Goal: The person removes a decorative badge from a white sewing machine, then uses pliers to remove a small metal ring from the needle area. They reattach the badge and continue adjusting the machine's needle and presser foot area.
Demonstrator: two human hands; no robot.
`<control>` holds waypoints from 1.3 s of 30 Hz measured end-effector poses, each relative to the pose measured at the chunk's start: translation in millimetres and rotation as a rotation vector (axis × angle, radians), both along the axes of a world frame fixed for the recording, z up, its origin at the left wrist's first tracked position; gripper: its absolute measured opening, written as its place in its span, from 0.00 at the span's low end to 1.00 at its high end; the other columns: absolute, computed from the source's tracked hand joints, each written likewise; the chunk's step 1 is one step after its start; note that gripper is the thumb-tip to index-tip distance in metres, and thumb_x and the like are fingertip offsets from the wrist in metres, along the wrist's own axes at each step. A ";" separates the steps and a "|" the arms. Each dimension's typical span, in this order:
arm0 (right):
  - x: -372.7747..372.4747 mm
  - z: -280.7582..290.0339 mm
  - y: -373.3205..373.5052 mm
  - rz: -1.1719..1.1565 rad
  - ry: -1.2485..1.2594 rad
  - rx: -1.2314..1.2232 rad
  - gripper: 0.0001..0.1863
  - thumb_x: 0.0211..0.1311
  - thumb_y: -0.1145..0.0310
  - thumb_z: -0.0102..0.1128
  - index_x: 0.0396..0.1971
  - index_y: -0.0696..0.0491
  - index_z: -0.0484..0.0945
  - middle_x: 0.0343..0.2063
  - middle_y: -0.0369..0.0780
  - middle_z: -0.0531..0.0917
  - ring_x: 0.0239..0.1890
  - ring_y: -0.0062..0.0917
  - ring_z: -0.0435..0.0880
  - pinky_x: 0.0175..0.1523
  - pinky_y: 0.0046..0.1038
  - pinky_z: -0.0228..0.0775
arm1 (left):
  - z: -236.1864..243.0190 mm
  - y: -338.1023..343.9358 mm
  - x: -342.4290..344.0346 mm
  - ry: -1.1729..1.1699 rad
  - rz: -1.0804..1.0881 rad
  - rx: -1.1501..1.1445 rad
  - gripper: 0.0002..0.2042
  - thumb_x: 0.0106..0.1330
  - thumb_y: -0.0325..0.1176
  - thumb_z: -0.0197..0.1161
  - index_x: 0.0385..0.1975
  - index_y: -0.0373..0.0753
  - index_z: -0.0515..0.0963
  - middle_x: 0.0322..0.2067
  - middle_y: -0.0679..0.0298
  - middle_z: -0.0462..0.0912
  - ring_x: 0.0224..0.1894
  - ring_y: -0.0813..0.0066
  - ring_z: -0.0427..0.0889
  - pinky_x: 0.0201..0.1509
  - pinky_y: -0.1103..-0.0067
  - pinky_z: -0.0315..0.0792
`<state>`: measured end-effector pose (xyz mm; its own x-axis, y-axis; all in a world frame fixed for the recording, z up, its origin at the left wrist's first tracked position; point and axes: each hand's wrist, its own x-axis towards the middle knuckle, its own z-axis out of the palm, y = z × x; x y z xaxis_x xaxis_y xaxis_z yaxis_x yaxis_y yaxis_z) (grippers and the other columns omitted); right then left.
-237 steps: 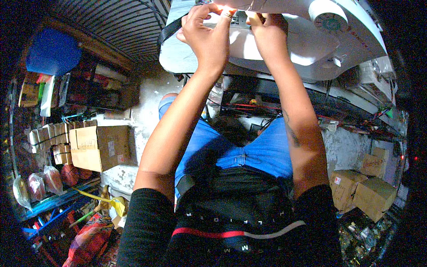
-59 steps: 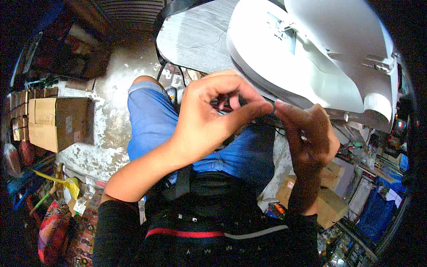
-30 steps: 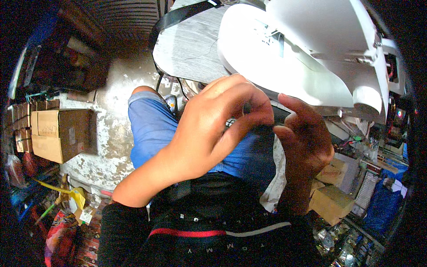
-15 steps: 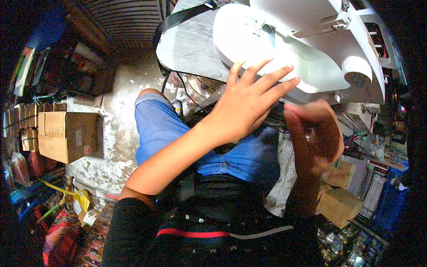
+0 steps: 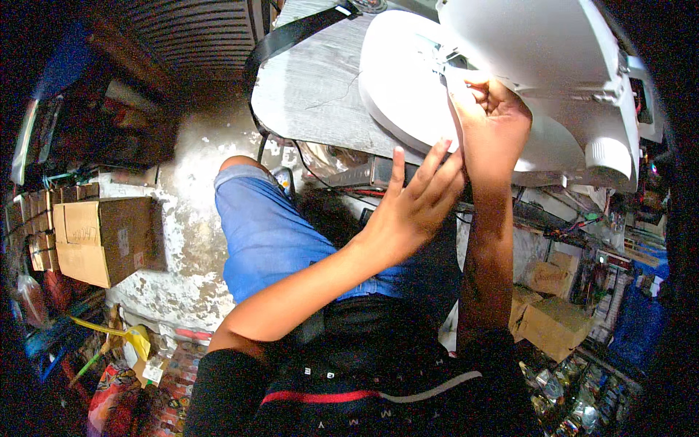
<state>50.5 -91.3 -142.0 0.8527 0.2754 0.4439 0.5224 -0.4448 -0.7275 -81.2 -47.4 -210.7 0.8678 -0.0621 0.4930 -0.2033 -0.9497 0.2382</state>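
Note:
A white sewing machine (image 5: pixel 397 80) stands on the table, its bed brightly lit around the needle area. My right hand (image 5: pixel 497 127) reaches over the bed near the needle and presser foot. Its thumb and forefinger are pinched together and the other fingers curl in; whatever they hold, if anything, is too small or too glared out to make out. Just below the front edge of the bed, my left hand (image 5: pixel 419 200) is open with fingers spread, its fingertips close to the right wrist. I cannot tell whether they touch the machine.
The grey table (image 5: pixel 313 95) has a black strap (image 5: pixel 298 36) along its left edge. A black cable hangs beneath it. Cardboard boxes stand on the floor at the left (image 5: pixel 109 237) and right (image 5: pixel 557 328). Clutter fills the lower corners.
My right hand has moved up and inward from beside the machine to the needle area. My left hand has slid slightly down, off the bed's edge. The view has shifted a little.

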 end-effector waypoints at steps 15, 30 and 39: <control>0.6 -11.6 -4.1 -0.076 -0.162 -0.092 0.11 0.44 0.84 0.68 0.29 0.59 0.79 0.19 0.28 0.73 0.22 0.08 0.68 0.29 0.12 0.60 | 62.1 139.5 68.8 -0.365 -0.068 -0.479 0.12 0.49 0.29 0.64 0.35 0.41 0.80 0.37 0.63 0.80 0.41 0.65 0.75 0.50 0.71 0.60; -3.3 -6.6 5.5 -0.208 -0.173 -0.187 0.06 0.49 0.83 0.67 0.28 0.60 0.82 0.17 0.28 0.73 0.19 0.08 0.68 0.26 0.11 0.60 | 58.0 142.4 83.1 -0.174 -0.158 -0.436 0.14 0.48 0.35 0.61 0.37 0.42 0.79 0.41 0.60 0.79 0.46 0.57 0.70 0.47 0.63 0.58; -4.3 -9.3 10.6 -0.193 -0.150 0.006 0.03 0.49 0.82 0.67 0.25 0.60 0.82 0.18 0.29 0.74 0.20 0.09 0.68 0.26 0.11 0.57 | 58.9 140.1 80.6 -0.157 -0.142 -0.467 0.13 0.49 0.34 0.61 0.35 0.40 0.78 0.40 0.58 0.78 0.47 0.56 0.70 0.47 0.61 0.59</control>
